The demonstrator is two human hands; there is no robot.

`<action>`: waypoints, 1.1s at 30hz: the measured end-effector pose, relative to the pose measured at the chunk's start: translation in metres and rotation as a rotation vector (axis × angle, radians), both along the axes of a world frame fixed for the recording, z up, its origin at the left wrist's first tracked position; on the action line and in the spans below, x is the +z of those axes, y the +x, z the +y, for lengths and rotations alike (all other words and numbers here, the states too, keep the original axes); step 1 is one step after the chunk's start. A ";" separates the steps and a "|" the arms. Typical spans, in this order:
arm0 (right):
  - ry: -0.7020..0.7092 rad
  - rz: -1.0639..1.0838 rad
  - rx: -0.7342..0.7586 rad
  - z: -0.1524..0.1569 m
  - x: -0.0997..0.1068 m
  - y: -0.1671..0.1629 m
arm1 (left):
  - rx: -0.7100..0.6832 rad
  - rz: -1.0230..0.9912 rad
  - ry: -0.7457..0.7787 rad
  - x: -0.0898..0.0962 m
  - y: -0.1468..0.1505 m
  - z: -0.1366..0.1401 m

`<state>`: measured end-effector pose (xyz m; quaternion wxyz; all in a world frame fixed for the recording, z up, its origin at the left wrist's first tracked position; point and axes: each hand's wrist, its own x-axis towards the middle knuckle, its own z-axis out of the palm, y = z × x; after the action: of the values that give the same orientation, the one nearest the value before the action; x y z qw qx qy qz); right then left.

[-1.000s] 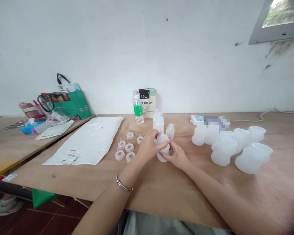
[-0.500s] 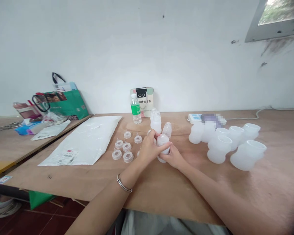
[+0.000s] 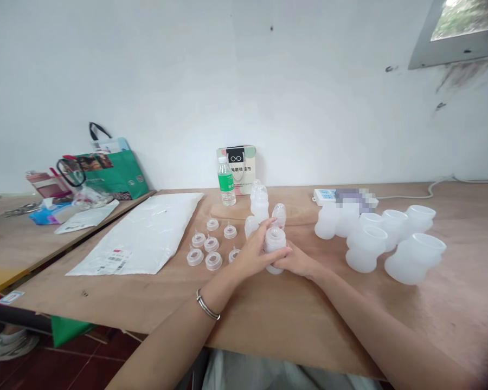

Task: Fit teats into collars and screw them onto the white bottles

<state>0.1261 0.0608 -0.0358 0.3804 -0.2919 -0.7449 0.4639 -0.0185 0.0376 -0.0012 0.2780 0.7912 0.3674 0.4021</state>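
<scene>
In front of me a translucent white baby bottle (image 3: 275,240) stands upright, its collar and teat uppermost. My left hand (image 3: 255,254) is closed round its upper part, thumb across the front. Lower down, my right hand (image 3: 299,260) grips the bottle's body from the right. Fingers hide much of its lower half. Just behind my hands are capped bottles (image 3: 260,201) and a clear domed cap (image 3: 279,214). Several collars with teats (image 3: 211,244) lie to the left of my left hand.
Open frosted bottle bodies (image 3: 366,249) stand in a group on the right. A white mailing bag (image 3: 142,230) lies on the left. At the back are a water bottle (image 3: 226,184), a paper bag (image 3: 248,168) and a white power strip (image 3: 324,196).
Both hands have shifted slightly to the right and nearer to me with the bottle. My left fingers have moved from the cap's left side to behind the bottle top.
</scene>
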 end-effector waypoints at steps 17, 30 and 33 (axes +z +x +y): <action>-0.255 -0.108 0.111 0.004 0.012 0.030 | -0.083 -0.021 0.065 0.006 -0.014 0.005; -0.190 -0.097 0.109 0.012 0.001 0.025 | -0.029 -0.159 0.050 0.002 -0.002 0.005; -0.165 -0.071 0.129 0.013 0.000 0.024 | -0.053 -0.210 0.019 0.000 -0.001 0.005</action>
<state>0.1497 0.0740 -0.0362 0.2980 -0.2898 -0.7343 0.5367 -0.0192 0.0428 -0.0017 0.3182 0.7568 0.3114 0.4786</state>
